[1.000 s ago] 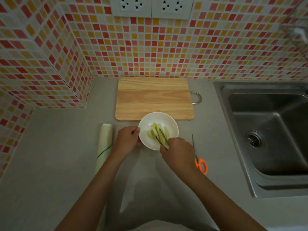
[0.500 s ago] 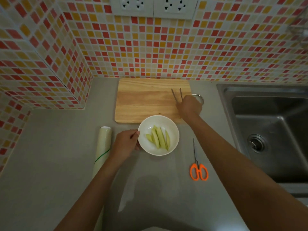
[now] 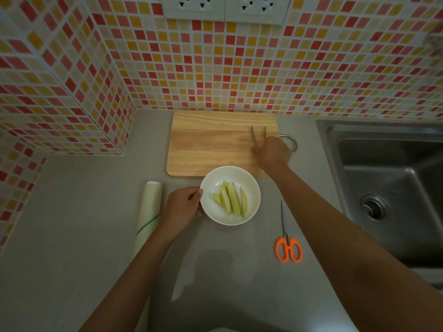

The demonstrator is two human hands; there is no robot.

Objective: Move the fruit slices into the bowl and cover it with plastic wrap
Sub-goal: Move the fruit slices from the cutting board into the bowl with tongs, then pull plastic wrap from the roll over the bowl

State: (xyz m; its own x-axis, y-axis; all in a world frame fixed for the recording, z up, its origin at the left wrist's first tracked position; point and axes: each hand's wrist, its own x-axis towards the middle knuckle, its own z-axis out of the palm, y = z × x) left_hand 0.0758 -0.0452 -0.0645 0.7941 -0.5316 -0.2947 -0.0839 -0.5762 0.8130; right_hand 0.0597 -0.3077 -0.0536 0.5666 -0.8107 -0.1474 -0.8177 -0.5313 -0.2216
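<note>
Grey counter (image 3: 72, 236); left fingers (image 3: 195, 196) grip bowl (image 3: 251, 188); right fingers (image 3: 257, 153) pinch tongs (image 3: 259, 133).

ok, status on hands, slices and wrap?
Left hand grips bowl rim; right hand holds tongs over board. Slices in bowl, uncovered. Wrap roll untouched at left. Nothing in the way.

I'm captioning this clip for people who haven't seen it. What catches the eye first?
The white bowl of pale green fruit slices at the centre of the grey counter, its rim held by the left hand. Behind it the right hand holds tongs over the wooden cutting board. Orange-handled scissors lie right of the bowl.
</note>
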